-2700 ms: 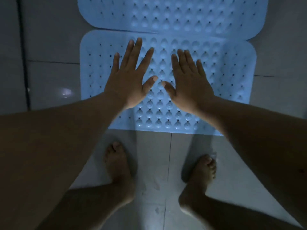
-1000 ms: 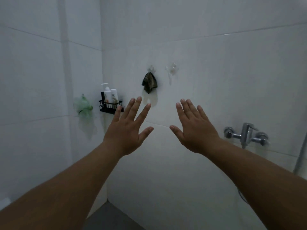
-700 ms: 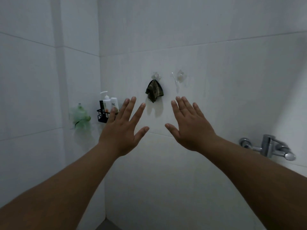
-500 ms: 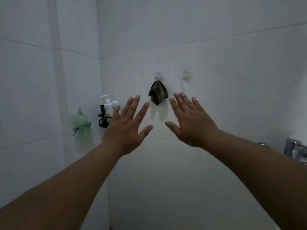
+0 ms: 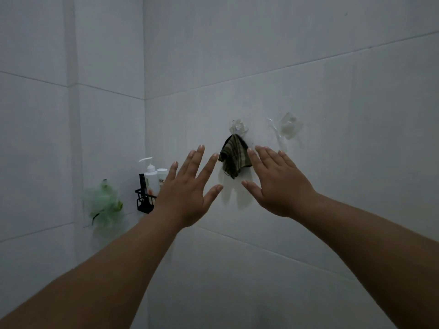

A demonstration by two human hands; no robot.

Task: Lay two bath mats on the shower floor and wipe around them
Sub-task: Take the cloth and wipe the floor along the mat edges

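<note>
A dark green checked cloth [image 5: 234, 159] hangs from a clear hook [image 5: 238, 126] on the white tiled wall ahead. My left hand [image 5: 188, 189] is raised in front of the wall with fingers spread, just left of and below the cloth. My right hand [image 5: 276, 180] is raised with fingers straight, its fingertips close beside the cloth's right edge. Neither hand holds anything. The two bath mats and the floor are out of view.
A second clear hook [image 5: 288, 127] sits bare to the right of the cloth. A black wire rack [image 5: 145, 201] with white bottles [image 5: 152, 178] is fixed near the wall corner. A green mesh sponge [image 5: 103, 204] hangs on the left wall.
My view rose from the mats on the floor to the wall. Both open hands have moved up and nearer to the hanging cloth. The tap has left the view.
</note>
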